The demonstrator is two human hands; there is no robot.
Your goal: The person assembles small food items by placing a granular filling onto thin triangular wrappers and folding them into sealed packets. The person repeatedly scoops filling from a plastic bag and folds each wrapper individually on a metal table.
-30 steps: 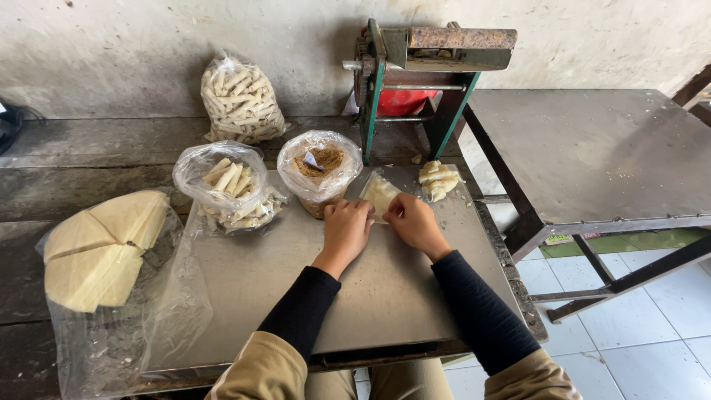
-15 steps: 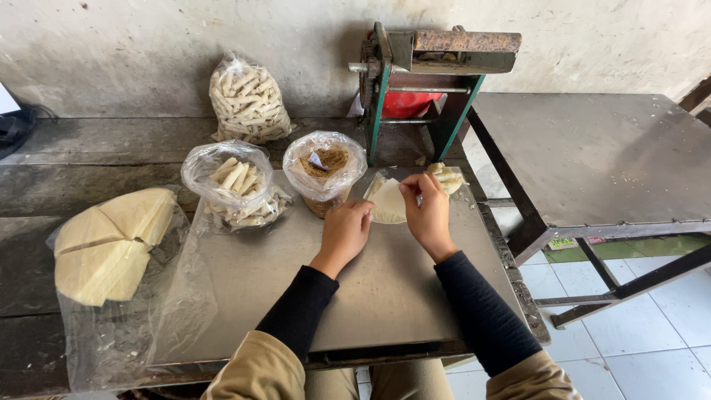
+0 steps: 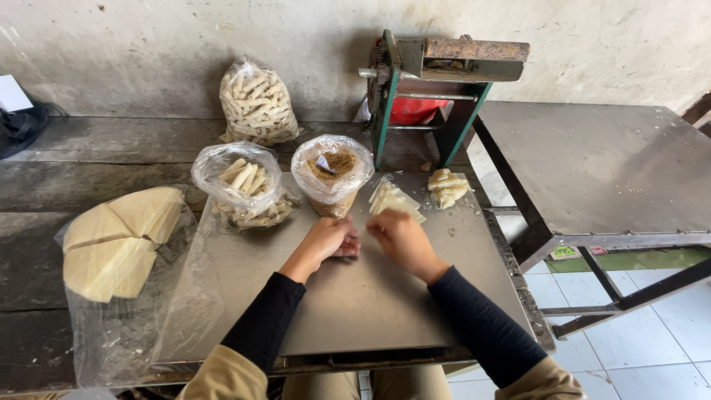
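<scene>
Lying near the left edge of the wooden bench, a clear plastic sheet (image 3: 111, 326) carries wedges of pale folded wrappers (image 3: 118, 241). On the metal tray (image 3: 355, 311), the far left corner holds an open bag of finished rolls (image 3: 241, 181), with a tied, fuller bag of rolls (image 3: 255, 104) behind it by the wall, so a good share of rolling looks done. Next comes a bag-lined bowl of brown filling (image 3: 331, 170), well stocked, so more remains. The left hand (image 3: 329, 238) is curled loosely, fingertips pressed to the tray; what it pinches I cannot tell. The right hand (image 3: 400, 235) rests fingers-down on the near corner of a thin, pale, flat stack of cut wrappers (image 3: 394, 198) at the tray's far middle. A small heap of dough scraps (image 3: 448, 187) sits by the far right corner, below a green-framed roller machine (image 3: 437, 81).
</scene>
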